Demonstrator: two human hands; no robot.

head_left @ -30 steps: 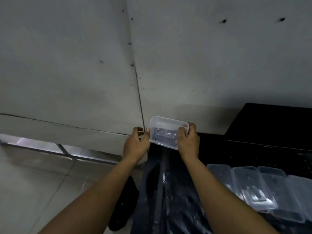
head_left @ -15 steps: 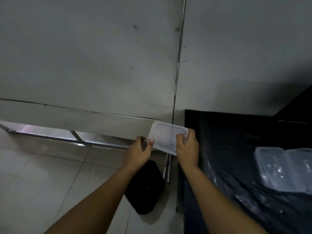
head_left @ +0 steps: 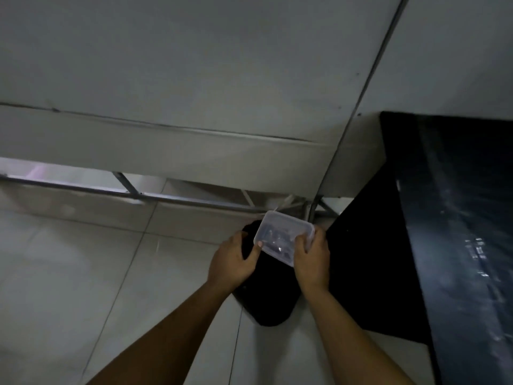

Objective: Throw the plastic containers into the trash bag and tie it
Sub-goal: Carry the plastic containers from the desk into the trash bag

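Hovering over the black trash bag (head_left: 266,298) on the tiled floor (head_left: 83,273), the clear plastic container (head_left: 281,240) is pinched by the right hand (head_left: 312,259), its fingers curled round the rim, with the left hand (head_left: 231,259) gripping the bag's edge. The bag's mouth looks narrow; released off-centre, the container could clip the rim and fall onto the floor.

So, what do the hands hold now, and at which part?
Both hold one clear plastic container above the black trash bag: the left hand touches its left end with the thumb, the right hand grips its right end.
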